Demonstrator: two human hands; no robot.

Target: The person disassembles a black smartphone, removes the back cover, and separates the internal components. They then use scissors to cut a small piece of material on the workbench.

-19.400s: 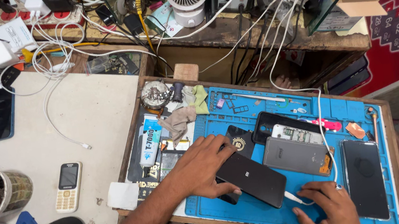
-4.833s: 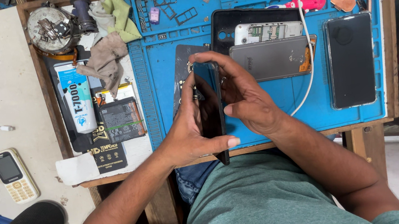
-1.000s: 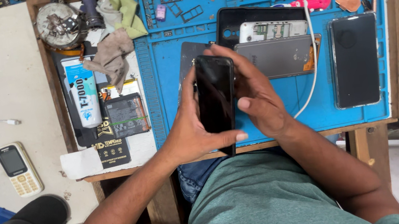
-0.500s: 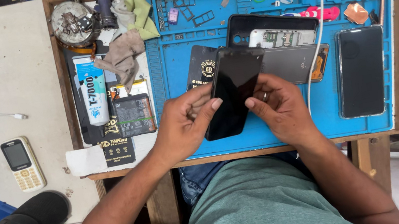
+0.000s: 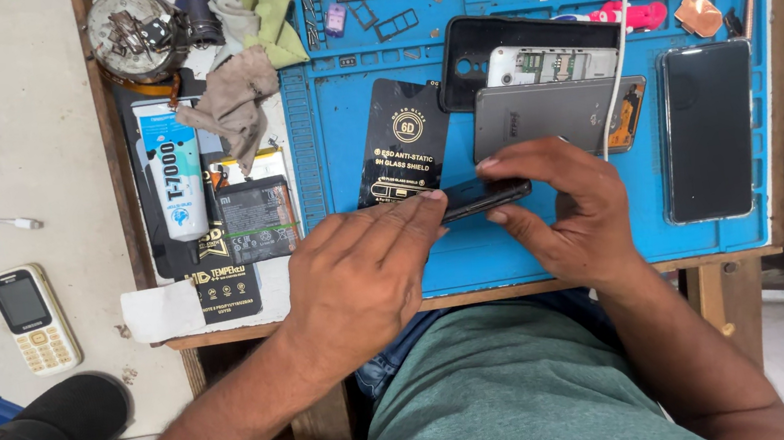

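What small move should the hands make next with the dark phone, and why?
Probably tilt the phone flat again. It sits edge-on between the left hand and right hand, pinched above the blue mat, so its faces are hidden from view.

We held the smartphone (image 5: 485, 198) edge-on between our left hand (image 5: 359, 275) and right hand (image 5: 568, 212) above the repair mat (image 5: 557, 249). Behind it lay a screen-protector packet (image 5: 400, 143); right, another phone (image 5: 709, 130); left, a glue tube (image 5: 174, 173) and battery (image 5: 256, 218).

left hand (image 5: 359, 275) palm down, right hand (image 5: 563, 213) fingers pinched, forearms converging
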